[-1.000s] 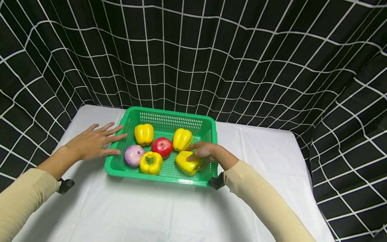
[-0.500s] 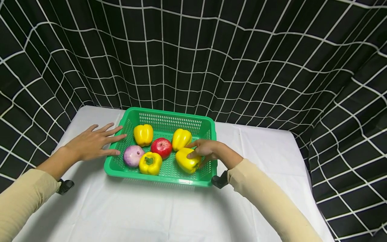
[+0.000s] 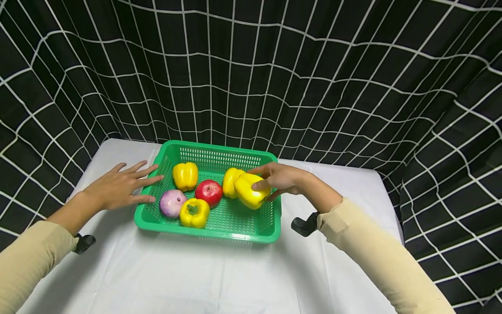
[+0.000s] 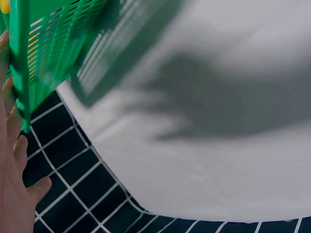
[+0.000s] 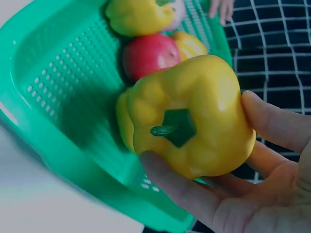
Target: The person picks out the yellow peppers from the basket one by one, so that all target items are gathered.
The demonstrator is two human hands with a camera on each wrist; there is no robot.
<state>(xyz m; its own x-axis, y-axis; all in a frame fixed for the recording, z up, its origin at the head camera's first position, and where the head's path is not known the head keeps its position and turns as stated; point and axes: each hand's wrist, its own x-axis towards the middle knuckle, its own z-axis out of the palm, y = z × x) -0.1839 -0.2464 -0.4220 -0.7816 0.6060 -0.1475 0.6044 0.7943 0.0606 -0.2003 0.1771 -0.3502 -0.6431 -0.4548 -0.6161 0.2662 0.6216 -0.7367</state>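
Observation:
A yellow bell pepper (image 3: 251, 192) with a green stem is gripped between the thumb and fingers of my right hand (image 3: 284, 179), raised over the right side of the green basket (image 3: 208, 237). In the right wrist view the held pepper (image 5: 194, 116) shows its stem end. My left hand (image 3: 117, 185) spreads its straight fingers at the basket's left rim. Inside the basket lie a yellow bell pepper (image 3: 185, 176) at the back left, a purple onion-like ball (image 3: 172, 203), another yellow pepper (image 3: 194, 213) at the front and a red round fruit (image 3: 208, 193). One more yellow pepper (image 3: 230, 183) is partly hidden behind the held one.
The basket stands on a white-covered table (image 3: 188, 279). A black curtain with a white grid (image 3: 251, 78) hangs behind the table and at its sides. A black strap mount (image 3: 305, 224) sticks out from the right wrist, and another (image 3: 84, 243) from the left.
My right hand has lifted the yellow bell pepper off the basket's floor and moved up and to the right. The left hand stays at the rim.

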